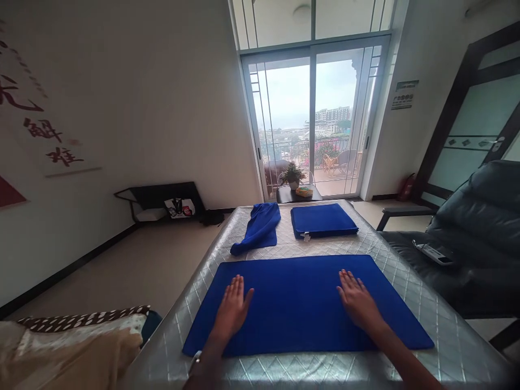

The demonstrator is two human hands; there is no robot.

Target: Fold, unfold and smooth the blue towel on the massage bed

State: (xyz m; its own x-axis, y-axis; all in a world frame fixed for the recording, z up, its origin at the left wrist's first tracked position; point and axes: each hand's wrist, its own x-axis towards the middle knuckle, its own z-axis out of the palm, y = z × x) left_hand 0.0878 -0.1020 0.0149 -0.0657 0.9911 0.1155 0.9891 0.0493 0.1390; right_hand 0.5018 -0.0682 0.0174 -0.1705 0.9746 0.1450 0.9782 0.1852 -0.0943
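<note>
A blue towel (pixel 298 309) lies spread flat across the near part of the silver quilted table cover (pixel 439 325). On its left side rests my left hand (pixel 234 306), palm down, fingers stretched out and thumb apart. My right hand (pixel 358 300) lies flat on the right side of the same towel, fingers extended. Neither hand grips anything. Beyond the spread towel, a crumpled blue towel (pixel 260 227) lies at the left. To its right sits a neat stack of folded blue towels (pixel 324 219) with a white tag at its front edge.
A dark armchair (pixel 471 233) with a white device (pixel 434 253) on its seat stands at the right. Piled fabric (pixel 81 346) lies at the lower left. Behind the table are a small stand with a potted plant (pixel 293 174) and a glass sliding door (pixel 280 119).
</note>
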